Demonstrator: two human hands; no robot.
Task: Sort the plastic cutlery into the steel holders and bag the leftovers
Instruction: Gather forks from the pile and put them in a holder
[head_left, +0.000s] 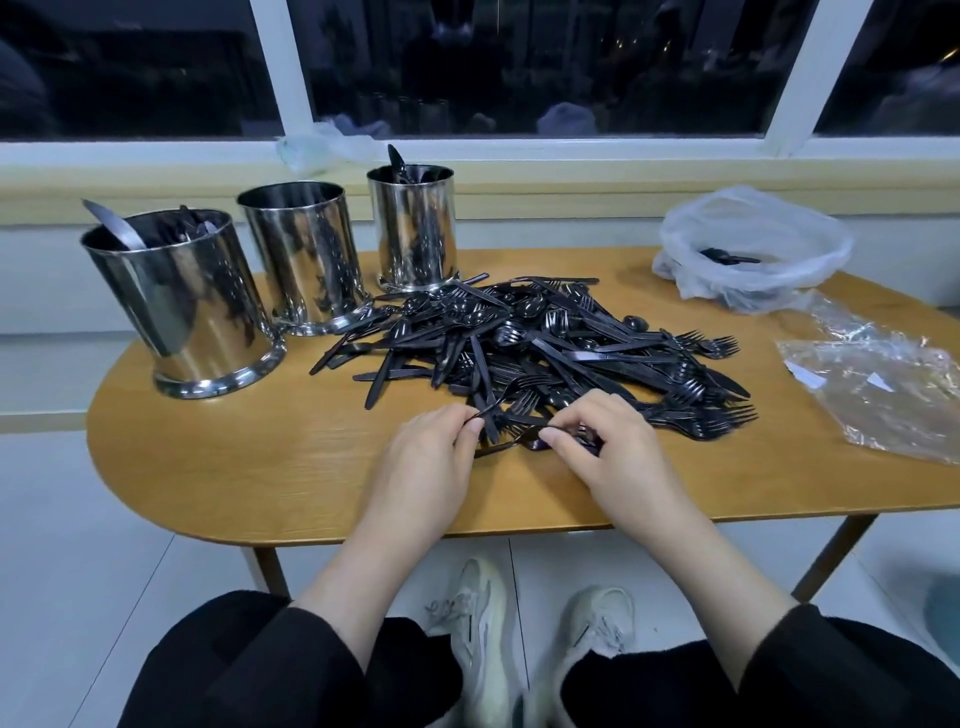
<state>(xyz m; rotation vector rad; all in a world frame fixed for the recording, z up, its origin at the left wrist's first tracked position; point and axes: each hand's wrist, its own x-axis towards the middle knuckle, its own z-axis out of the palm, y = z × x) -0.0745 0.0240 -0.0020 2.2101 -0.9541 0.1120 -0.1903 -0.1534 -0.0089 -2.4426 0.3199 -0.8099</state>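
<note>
A heap of black plastic cutlery (545, 343), forks, knives and spoons mixed, covers the middle of the wooden table (291, 467). Three steel holders stand at the back left: the left holder (182, 306) has knives in it, the middle holder (306, 254) looks dark inside, and the right holder (415, 223) shows a spoon. At the heap's near edge my left hand (431, 467) pinches a black fork (506, 402) by its handle. Beside it, my right hand (608, 452) pinches another black piece (511, 441), its type hidden by the fingers.
A white plastic bag (753, 249) with a few black pieces inside sits at the back right. A flat clear plastic bag (883, 384) lies at the right edge. A windowsill with crumpled plastic (322, 143) runs behind the table. My knees and shoes are below.
</note>
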